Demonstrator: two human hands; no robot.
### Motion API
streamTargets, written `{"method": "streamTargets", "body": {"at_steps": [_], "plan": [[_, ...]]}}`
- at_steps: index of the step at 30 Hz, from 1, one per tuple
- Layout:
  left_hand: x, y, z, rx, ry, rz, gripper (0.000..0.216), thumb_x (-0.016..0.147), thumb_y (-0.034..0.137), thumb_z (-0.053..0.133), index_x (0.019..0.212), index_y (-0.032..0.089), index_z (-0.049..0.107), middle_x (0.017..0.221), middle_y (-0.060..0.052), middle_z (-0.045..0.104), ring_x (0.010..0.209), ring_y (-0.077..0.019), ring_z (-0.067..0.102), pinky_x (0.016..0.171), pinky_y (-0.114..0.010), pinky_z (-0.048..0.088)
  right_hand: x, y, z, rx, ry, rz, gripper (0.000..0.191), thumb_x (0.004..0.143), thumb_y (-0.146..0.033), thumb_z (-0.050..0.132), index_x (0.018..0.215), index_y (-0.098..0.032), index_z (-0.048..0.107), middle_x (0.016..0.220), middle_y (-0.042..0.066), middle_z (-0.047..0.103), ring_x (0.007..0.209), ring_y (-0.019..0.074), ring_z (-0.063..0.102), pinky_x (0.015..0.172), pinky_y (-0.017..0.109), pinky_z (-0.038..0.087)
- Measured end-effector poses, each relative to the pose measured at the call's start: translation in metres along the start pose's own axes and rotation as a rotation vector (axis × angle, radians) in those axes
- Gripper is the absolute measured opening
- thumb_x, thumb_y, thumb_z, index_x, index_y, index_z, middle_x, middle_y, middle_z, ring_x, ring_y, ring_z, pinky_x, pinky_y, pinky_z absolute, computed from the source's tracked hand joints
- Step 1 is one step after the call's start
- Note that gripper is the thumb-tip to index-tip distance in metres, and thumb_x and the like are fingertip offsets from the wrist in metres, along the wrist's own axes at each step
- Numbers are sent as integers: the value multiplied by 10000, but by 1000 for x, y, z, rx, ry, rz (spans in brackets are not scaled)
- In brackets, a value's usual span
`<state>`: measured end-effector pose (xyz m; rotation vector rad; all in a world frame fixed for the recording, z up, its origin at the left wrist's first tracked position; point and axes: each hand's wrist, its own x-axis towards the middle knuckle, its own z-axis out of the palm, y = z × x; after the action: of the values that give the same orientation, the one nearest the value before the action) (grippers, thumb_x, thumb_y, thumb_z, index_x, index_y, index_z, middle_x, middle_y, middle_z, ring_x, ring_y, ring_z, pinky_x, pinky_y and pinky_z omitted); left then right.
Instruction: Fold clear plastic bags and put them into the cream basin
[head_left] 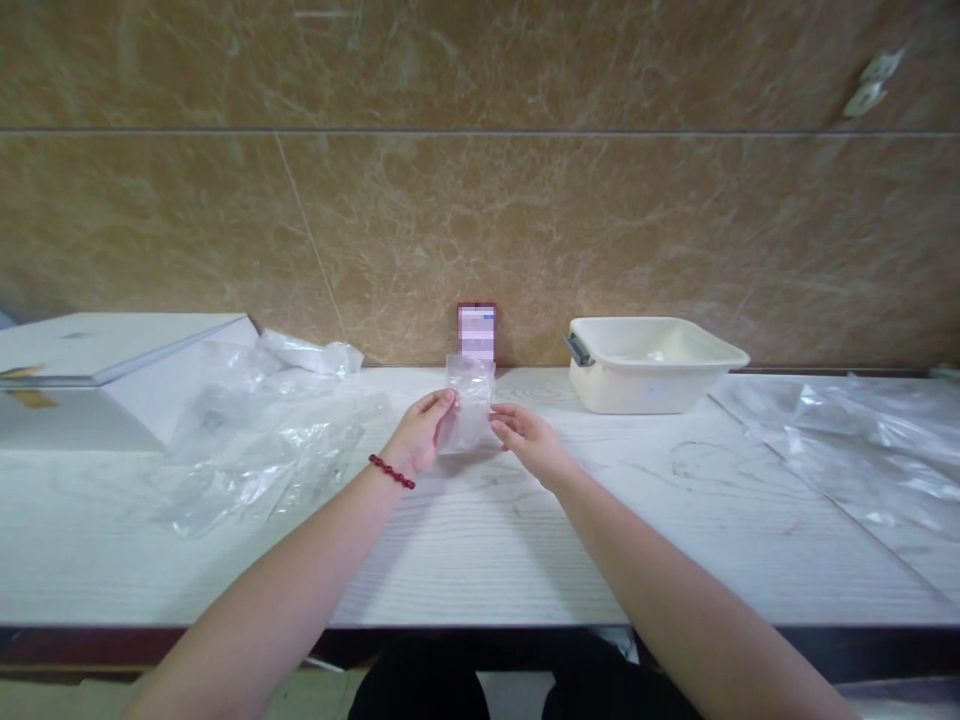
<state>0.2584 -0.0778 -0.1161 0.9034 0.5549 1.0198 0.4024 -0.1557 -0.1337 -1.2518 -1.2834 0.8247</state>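
Note:
A small clear plastic bag is held upright above the table, in front of a propped-up phone. My left hand, with a red bead bracelet on its wrist, pinches the bag's left edge between thumb and fingers. At the bag's right edge, my right hand has its thumb and fingertips closed on or against the plastic. Whatever is inside the bag is too blurred to make out.
A cream plastic tub with a grey handle stands right of the phone, against the marble wall. Clear plastic bags lie on the left beside a white box. More clear plastic covers the right end of the table.

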Motion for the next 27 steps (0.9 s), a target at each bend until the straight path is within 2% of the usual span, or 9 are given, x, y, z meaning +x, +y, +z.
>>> {"method": "streamTargets", "body": {"at_steps": [3, 6, 11, 15, 17, 19, 21, 25, 27], "plan": [[-2, 1, 1, 58, 5, -36, 221, 545, 281, 686, 647, 157, 534, 547, 40, 577, 478, -87, 521, 499, -220, 423, 1, 0, 0, 44, -12, 23, 342, 675, -353, 530, 968, -177, 530, 694, -1, 569, 576, 82, 493, 498, 203, 405], [-3, 1, 1, 62, -29, 4, 254, 519, 243, 703, 587, 157, 474, 531, 58, 547, 492, -78, 511, 533, -220, 422, 0, -2, 0, 67, 24, 45, 310, 664, -374, 533, 895, -168, 558, 655, -11, 549, 536, 73, 461, 467, 194, 378], [-1, -5, -2, 178, -140, 70, 268, 518, 187, 703, 561, 148, 441, 549, 61, 520, 533, -63, 497, 587, -209, 407, -3, -9, -1, 71, 10, 20, 317, 691, -432, 482, 834, -169, 585, 799, 29, 565, 686, 108, 500, 523, 205, 395], [-2, -6, -4, 281, -148, 104, 265, 546, 232, 683, 544, 153, 430, 542, 57, 507, 527, -67, 480, 568, -207, 391, -3, -10, -3, -16, 144, -92, 261, 643, -427, 542, 673, -169, 564, 921, 45, 533, 886, 146, 478, 626, 212, 408], [-4, -1, -2, 271, -166, 150, 279, 579, 252, 656, 507, 153, 406, 616, 30, 549, 602, -86, 505, 612, -222, 394, -2, -9, -4, -37, 199, -122, 255, 642, -427, 544, 651, -173, 531, 907, 40, 530, 897, 142, 474, 654, 214, 403], [-7, 4, 0, 253, -202, 174, 301, 601, 252, 634, 469, 150, 383, 747, -5, 584, 728, -116, 525, 678, -241, 392, -2, -8, -5, -46, 205, -126, 263, 650, -438, 532, 650, -176, 506, 870, 31, 534, 855, 131, 485, 657, 213, 397], [-10, 9, 2, 232, -241, 155, 316, 603, 238, 624, 447, 149, 364, 795, -19, 590, 781, -133, 525, 697, -249, 387, -2, -9, -6, -43, 207, -109, 283, 650, -458, 522, 648, -177, 487, 823, 21, 537, 776, 119, 495, 628, 208, 391], [-11, 12, 1, 212, -261, 128, 304, 603, 205, 616, 454, 157, 356, 554, 31, 510, 606, -91, 503, 609, -216, 378, -3, -13, -8, -7, 212, -33, 341, 646, -509, 500, 601, -178, 434, 550, -34, 459, 504, 79, 418, 472, 192, 320], [-9, 12, 0, 226, -251, 134, 287, 610, 200, 609, 462, 159, 367, 497, 50, 455, 545, -73, 476, 576, -204, 365, -3, -14, -9, 15, 211, -14, 356, 633, -518, 511, 580, -176, 428, 490, -49, 412, 450, 68, 370, 436, 192, 279]]}}
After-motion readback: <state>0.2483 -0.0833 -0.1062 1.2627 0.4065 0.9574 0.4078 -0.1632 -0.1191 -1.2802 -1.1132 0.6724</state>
